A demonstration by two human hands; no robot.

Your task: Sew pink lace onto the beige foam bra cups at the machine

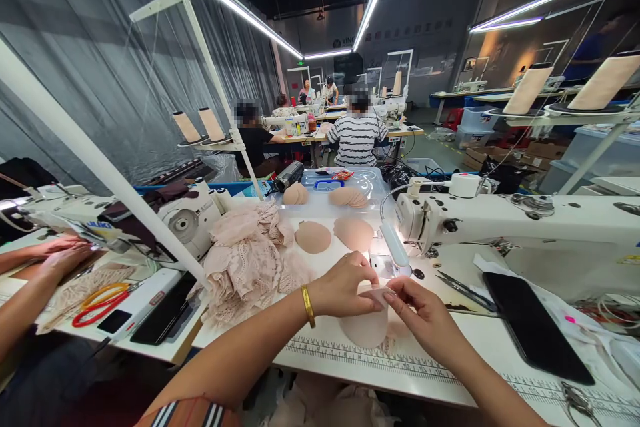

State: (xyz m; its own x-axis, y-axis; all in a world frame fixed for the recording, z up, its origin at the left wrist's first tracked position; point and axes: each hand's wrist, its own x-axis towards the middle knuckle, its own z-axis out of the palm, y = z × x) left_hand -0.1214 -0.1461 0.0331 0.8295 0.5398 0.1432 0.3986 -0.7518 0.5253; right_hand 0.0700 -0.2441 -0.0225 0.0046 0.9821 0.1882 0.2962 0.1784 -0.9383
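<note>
Between both hands, just in front of the sewing machine [450, 220], is a thin beige fabric cup piece [365, 328]. My left hand [350, 283], with a gold bangle at the wrist, pinches its upper edge. The fingers of my right hand [417, 310] pinch the same edge a little to the right. Lace lies partly under the piece. Two beige oval pads [313, 237] rest flat behind my hands. To the left rises a heap of beige lace fabric [245, 253].
On the right lie thread snips [467, 290] and a black phone [537, 327]. A printed ruler strip [360, 355] runs along the table's front. Stacked pads [350, 197] sit farther back. At the left, a co-worker's hands [63, 253] are at another machine.
</note>
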